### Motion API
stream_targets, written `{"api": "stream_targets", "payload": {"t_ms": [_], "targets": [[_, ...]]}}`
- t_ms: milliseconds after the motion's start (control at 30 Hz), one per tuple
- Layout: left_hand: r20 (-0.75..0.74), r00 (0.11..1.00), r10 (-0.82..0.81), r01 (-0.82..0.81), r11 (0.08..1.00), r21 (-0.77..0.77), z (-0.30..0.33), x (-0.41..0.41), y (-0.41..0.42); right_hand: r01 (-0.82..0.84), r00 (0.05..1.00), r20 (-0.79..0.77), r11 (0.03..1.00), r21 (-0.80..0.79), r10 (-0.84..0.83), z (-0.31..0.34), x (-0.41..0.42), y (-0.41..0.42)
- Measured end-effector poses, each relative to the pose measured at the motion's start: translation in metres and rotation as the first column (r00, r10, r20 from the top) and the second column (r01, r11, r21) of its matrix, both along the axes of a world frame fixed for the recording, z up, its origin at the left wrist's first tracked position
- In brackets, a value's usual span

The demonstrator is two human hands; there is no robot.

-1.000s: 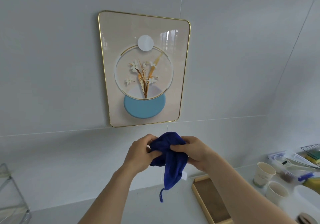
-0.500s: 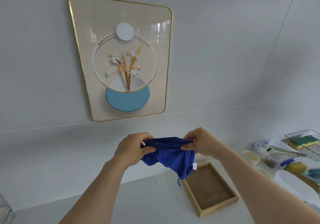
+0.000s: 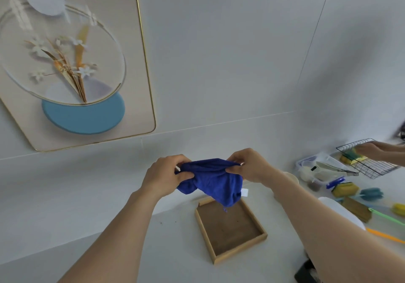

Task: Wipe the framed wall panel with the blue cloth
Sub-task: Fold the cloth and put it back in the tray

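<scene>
The framed wall panel (image 3: 135,63), gold-edged with a flower picture and a blue disc, hangs on the grey wall at the upper left, partly cut off by the frame's edge. Below and to its right I hold the dark blue cloth (image 3: 215,182) bunched between both hands, in the air in front of the wall. My left hand (image 3: 166,174) pinches its left end and my right hand (image 3: 249,165) pinches its right end. The cloth sags down between them, with a small white tag on its right side.
A shallow wooden tray (image 3: 230,228) lies on the white counter just under the cloth. At the right are a clear plastic box (image 3: 317,168), a wire rack (image 3: 368,162), sponges, brushes and a white container (image 3: 341,210). Another person's hand (image 3: 377,151) reaches over the rack.
The view has swung right and down, so the panel has slid to the upper left. My hands have pulled the cloth wider apart. Another person's hand has appeared at the right.
</scene>
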State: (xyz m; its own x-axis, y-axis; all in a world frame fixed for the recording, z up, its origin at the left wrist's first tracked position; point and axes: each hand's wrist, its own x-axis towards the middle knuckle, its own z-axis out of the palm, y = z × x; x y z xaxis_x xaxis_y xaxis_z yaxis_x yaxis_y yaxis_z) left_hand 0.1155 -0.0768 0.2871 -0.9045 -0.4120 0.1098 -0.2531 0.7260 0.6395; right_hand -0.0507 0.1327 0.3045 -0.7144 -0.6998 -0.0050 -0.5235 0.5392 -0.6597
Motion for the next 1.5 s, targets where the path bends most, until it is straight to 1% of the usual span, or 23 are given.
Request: {"api": "stream_targets", "payload": {"t_ms": [133, 367, 567, 733, 833, 967, 1067, 1167, 1233, 1333, 1400, 1467, 1500], "targets": [[0.018, 1.000, 0.024, -0.025, 0.999, 0.034, -0.018, -0.027, 0.018, 0.025, 1.000, 0.019, 0.999, -0.023, -0.025, -0.024, -0.029, 0.013], [0.044, 0.993, 0.110, -0.114, 0.986, 0.119, -0.062, -0.064, 0.043, 0.067, 0.992, 0.106, 0.998, -0.022, -0.064, -0.078, -0.064, 0.024], [0.066, 0.977, 0.205, -0.213, 0.960, 0.182, -0.108, -0.089, 0.060, 0.091, 0.987, 0.134, 0.996, -0.005, -0.090, -0.126, -0.080, 0.024], [0.125, 0.962, 0.244, -0.267, 0.939, 0.217, -0.154, -0.101, 0.072, 0.102, 0.983, 0.148, 0.995, 0.020, -0.104, -0.168, -0.086, 0.027], [0.172, 0.953, 0.248, -0.281, 0.938, 0.205, -0.180, -0.107, 0.079, 0.083, 0.989, 0.116, 0.996, 0.037, -0.086, -0.194, -0.087, 0.030], [0.227, 0.943, 0.244, -0.278, 0.951, 0.133, -0.213, -0.113, 0.087, 0.088, 0.992, 0.082, 0.992, 0.092, -0.096, -0.227, -0.084, 0.037], [0.271, 0.941, 0.205, -0.228, 0.972, 0.057, -0.235, -0.117, 0.093, 0.069, 0.998, 0.000, 0.987, 0.147, -0.070, -0.250, -0.083, 0.042], [0.311, 0.935, 0.170, -0.166, 0.985, -0.038, -0.256, -0.117, 0.098, -0.005, 0.999, -0.044, 0.965, 0.264, 0.018, -0.271, -0.079, 0.045], [0.328, 0.935, 0.133, -0.112, 0.990, -0.084, -0.269, -0.116, 0.101, -0.065, 0.995, -0.048, 0.929, 0.363, 0.089, -0.285, -0.076, 0.047], [0.368, 0.927, 0.072, -0.020, 0.989, -0.143, -0.283, -0.114, 0.105, -0.154, 0.982, -0.012, 0.843, 0.515, 0.187, -0.299, -0.069, 0.049], [0.440, 0.898, 0.028, 0.064, 0.979, -0.194, -0.289, -0.111, 0.105, -0.195, 0.973, 0.016, 0.790, 0.582, 0.229, -0.305, -0.064, 0.052], [0.548, 0.837, -0.002, 0.155, 0.960, -0.233, -0.292, -0.106, 0.103, -0.197, 0.970, 0.016, 0.740, 0.642, 0.244, -0.308, -0.061, 0.054], [0.577, 0.817, -0.012, 0.189, 0.950, -0.247, -0.292, -0.104, 0.103, -0.193, 0.966, 0.001, 0.723, 0.663, 0.258, -0.308, -0.060, 0.053]]}}
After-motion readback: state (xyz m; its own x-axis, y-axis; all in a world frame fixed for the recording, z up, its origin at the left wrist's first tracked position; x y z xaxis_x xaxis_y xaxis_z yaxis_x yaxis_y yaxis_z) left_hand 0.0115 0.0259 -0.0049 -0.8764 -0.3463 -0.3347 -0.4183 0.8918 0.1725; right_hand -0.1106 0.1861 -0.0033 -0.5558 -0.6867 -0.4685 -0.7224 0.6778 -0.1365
